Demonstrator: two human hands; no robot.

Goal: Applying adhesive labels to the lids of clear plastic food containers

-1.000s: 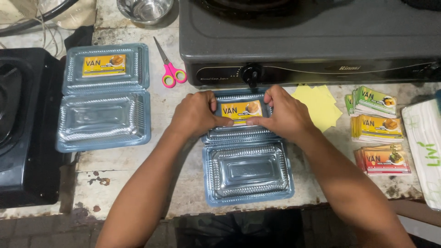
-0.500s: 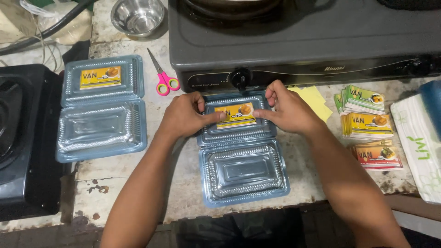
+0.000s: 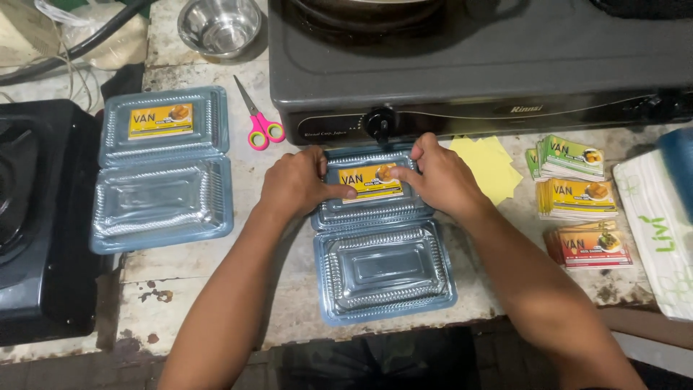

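Observation:
An open clear plastic clamshell box [image 3: 382, 271] lies in front of me on the worn counter, its lid half toward the stove. A yellow rectangular label [image 3: 369, 180] sits on that lid. My left hand [image 3: 296, 184] presses the label's left end with its thumb. My right hand [image 3: 440, 177] presses the right end with its fingertips. Both hands rest flat on the lid with nothing gripped in them.
A second open clamshell box [image 3: 162, 170] with a yellow label lies at left, next to a black stove [image 3: 36, 217]. Pink-handled scissors [image 3: 258, 123], a steel bowl [image 3: 219, 25], a grey gas stove [image 3: 476, 65], yellow backing paper [image 3: 491, 166] and stacks of labels [image 3: 581, 198] surround the box.
Both hands stay on the label and shift slightly along it, smoothing it onto the lid. The camera view has drifted a little.

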